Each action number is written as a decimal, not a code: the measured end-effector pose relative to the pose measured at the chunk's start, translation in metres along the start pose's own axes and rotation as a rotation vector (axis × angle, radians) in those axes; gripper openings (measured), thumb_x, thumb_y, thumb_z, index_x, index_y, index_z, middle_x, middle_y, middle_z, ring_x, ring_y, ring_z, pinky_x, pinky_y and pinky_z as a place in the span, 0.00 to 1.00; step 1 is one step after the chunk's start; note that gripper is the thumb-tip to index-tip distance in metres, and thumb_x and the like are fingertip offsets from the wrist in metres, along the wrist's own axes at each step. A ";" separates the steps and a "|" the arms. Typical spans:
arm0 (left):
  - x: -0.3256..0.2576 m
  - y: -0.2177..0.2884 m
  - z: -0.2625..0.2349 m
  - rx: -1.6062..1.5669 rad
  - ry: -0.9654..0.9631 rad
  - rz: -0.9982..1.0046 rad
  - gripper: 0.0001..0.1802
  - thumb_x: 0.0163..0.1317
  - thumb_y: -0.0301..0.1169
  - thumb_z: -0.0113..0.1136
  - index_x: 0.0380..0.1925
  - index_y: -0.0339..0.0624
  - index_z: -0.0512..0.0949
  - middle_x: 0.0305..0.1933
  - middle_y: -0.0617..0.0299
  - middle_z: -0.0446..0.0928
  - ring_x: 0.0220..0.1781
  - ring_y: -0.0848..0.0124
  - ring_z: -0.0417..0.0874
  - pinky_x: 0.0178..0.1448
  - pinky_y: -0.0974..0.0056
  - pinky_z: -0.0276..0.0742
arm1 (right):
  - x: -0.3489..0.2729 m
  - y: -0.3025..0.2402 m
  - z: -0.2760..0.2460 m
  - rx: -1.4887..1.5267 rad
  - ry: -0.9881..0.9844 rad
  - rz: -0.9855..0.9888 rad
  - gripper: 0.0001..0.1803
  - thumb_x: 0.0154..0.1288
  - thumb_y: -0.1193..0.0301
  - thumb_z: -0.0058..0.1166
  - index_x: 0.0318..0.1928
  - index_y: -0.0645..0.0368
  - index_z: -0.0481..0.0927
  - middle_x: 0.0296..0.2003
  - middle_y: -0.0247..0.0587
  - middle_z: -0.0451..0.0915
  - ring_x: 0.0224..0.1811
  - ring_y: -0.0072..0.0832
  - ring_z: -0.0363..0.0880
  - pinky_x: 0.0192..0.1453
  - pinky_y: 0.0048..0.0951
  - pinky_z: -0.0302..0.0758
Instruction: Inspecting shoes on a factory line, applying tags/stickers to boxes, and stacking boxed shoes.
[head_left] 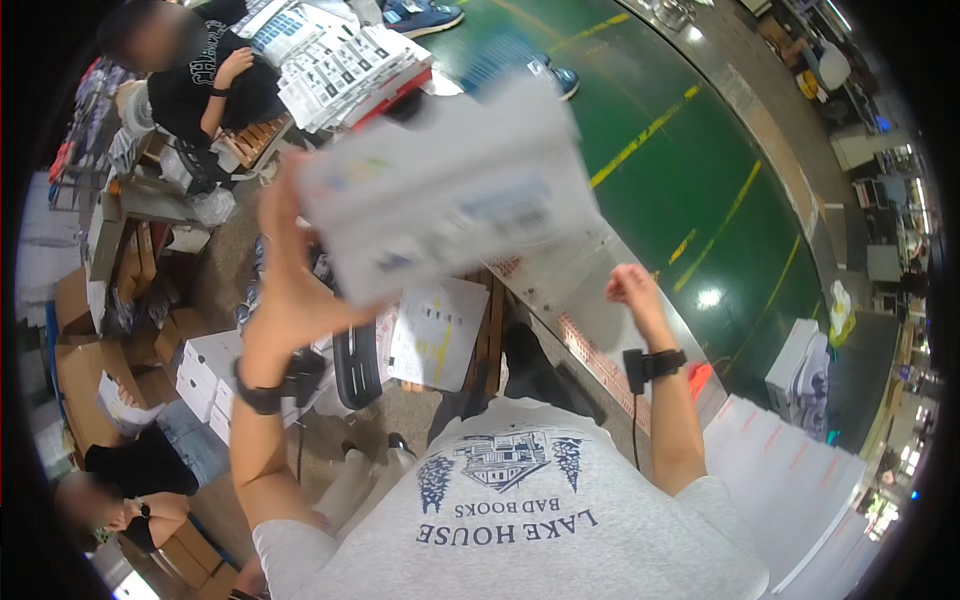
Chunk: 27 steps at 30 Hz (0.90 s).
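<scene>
My left hand (288, 300) grips a white cardboard box (450, 195) by its left end and holds it up in front of me. The box is tilted and smeared by motion. Its near side carries printed marks and a label, and its far edge has notches. What lies inside it is hidden. My right hand (632, 287) is apart from the box, over the right edge of a pale metal worktable (590, 285). Its fingers are curled in, and nothing shows in them. Dark bands with small devices sit on both my wrists.
White boxes (785, 470) stand stacked at the right. Printed white boxes (350, 75) are piled at the far left, near blue shoes (425, 18). One person (215, 85) sits beyond, another person (150, 465) at the lower left near open cartons (100, 370). A printed sheet (440, 330) lies below the box.
</scene>
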<state>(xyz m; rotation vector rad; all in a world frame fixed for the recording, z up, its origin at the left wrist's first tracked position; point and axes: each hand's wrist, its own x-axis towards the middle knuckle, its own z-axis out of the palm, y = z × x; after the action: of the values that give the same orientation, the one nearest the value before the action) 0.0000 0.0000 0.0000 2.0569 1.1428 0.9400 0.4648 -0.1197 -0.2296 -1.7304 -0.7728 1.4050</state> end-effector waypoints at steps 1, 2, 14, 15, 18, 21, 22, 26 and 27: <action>-0.003 0.003 0.021 -0.088 -0.116 -0.008 0.80 0.28 0.33 0.88 0.80 0.41 0.42 0.80 0.45 0.49 0.81 0.45 0.54 0.72 0.50 0.73 | -0.018 -0.021 -0.008 0.110 0.056 -0.061 0.17 0.80 0.55 0.49 0.45 0.58 0.78 0.34 0.34 0.83 0.37 0.23 0.83 0.45 0.27 0.81; -0.001 0.006 0.042 -0.113 -0.216 0.071 0.79 0.28 0.33 0.88 0.79 0.40 0.43 0.79 0.43 0.51 0.79 0.44 0.58 0.70 0.50 0.74 | -0.032 -0.039 -0.015 0.216 0.083 -0.095 0.17 0.81 0.56 0.47 0.45 0.58 0.78 0.34 0.34 0.82 0.37 0.24 0.83 0.45 0.27 0.81; -0.031 -0.002 0.194 -0.083 -0.480 0.316 0.76 0.31 0.29 0.87 0.79 0.41 0.44 0.78 0.43 0.49 0.76 0.41 0.62 0.71 0.50 0.74 | -0.078 -0.087 -0.032 0.242 -0.001 -0.133 0.24 0.80 0.50 0.46 0.53 0.59 0.78 0.48 0.37 0.82 0.52 0.26 0.81 0.60 0.31 0.77; -0.031 0.001 0.192 -0.052 -0.508 0.305 0.76 0.31 0.29 0.87 0.79 0.42 0.44 0.78 0.43 0.49 0.76 0.42 0.62 0.72 0.50 0.74 | -0.076 -0.090 -0.034 0.240 -0.016 -0.136 0.24 0.80 0.50 0.46 0.53 0.59 0.78 0.48 0.37 0.82 0.52 0.26 0.81 0.60 0.31 0.77; -0.037 0.017 0.186 0.028 -0.512 0.243 0.75 0.33 0.31 0.87 0.80 0.43 0.44 0.82 0.44 0.42 0.79 0.41 0.58 0.76 0.48 0.69 | -0.068 -0.105 -0.041 0.219 -0.137 -0.071 0.23 0.80 0.51 0.48 0.54 0.60 0.77 0.49 0.37 0.82 0.52 0.26 0.83 0.61 0.29 0.78; -0.039 0.034 0.181 0.075 -0.523 0.172 0.76 0.33 0.35 0.87 0.80 0.43 0.44 0.83 0.44 0.38 0.81 0.40 0.53 0.78 0.46 0.64 | -0.070 -0.121 -0.040 0.048 -0.071 -0.098 0.24 0.79 0.49 0.49 0.53 0.59 0.78 0.48 0.37 0.82 0.52 0.24 0.83 0.62 0.30 0.77; -0.041 0.037 0.181 0.051 -0.536 0.120 0.77 0.33 0.38 0.88 0.80 0.43 0.43 0.84 0.43 0.37 0.82 0.40 0.50 0.79 0.46 0.61 | -0.068 -0.124 -0.046 -0.021 -0.115 -0.071 0.26 0.76 0.54 0.56 0.60 0.61 0.74 0.54 0.41 0.80 0.60 0.28 0.79 0.66 0.31 0.75; -0.048 0.042 0.198 -0.052 -0.445 0.014 0.77 0.37 0.48 0.87 0.79 0.39 0.42 0.82 0.36 0.38 0.82 0.39 0.49 0.80 0.48 0.57 | -0.092 -0.107 -0.045 -0.204 -0.258 -0.231 0.59 0.58 0.65 0.75 0.79 0.63 0.45 0.72 0.53 0.61 0.78 0.44 0.58 0.78 0.43 0.61; -0.049 0.041 0.204 -0.052 -0.446 0.009 0.77 0.37 0.48 0.87 0.79 0.39 0.42 0.82 0.36 0.38 0.82 0.39 0.49 0.80 0.48 0.57 | -0.100 -0.101 -0.041 -0.204 -0.262 -0.227 0.59 0.58 0.65 0.75 0.79 0.63 0.45 0.72 0.53 0.61 0.78 0.44 0.58 0.78 0.43 0.61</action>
<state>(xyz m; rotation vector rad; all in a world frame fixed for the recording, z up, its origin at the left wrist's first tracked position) 0.1646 -0.0942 -0.0997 2.0880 0.8604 0.4704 0.4844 -0.1569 -0.0876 -1.5634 -1.2531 1.4513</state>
